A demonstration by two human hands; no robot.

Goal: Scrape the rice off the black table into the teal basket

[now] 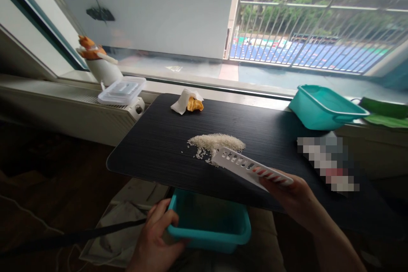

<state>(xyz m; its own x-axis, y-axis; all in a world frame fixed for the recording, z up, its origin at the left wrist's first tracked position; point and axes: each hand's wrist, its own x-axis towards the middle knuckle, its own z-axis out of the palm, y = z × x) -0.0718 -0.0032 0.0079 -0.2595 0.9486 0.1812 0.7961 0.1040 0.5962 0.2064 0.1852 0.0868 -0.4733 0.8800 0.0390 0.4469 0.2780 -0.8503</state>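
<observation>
Beside a windowsill (pixel 255 101), the black tabletop (pixel 149 136) bore rice (pixel 219 141), the right hand (pixel 298 197) gripping a slotted white strip (pixel 234 169) against it, the left hand (pixel 159 231) clasping the lower turquoise tub (pixel 216 243).

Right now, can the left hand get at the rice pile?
Likely not as is: the left hand has its fingers on the teal bin at the near table edge. Freed, it could reach; the rice pile looks unobstructed from the left.

The rice (pixel 219 140) was creamy white, the slotted scraper (pixel 237 169) white, and the tabletop (pixel 145 144) black with a fine streaky grain. Both the held tub (pixel 213 240) and the far tub (pixel 304 110) were turquoise, while the tissue (pixel 182 103) was white and the lump (pixel 195 104) beside it orange-yellow.
</observation>
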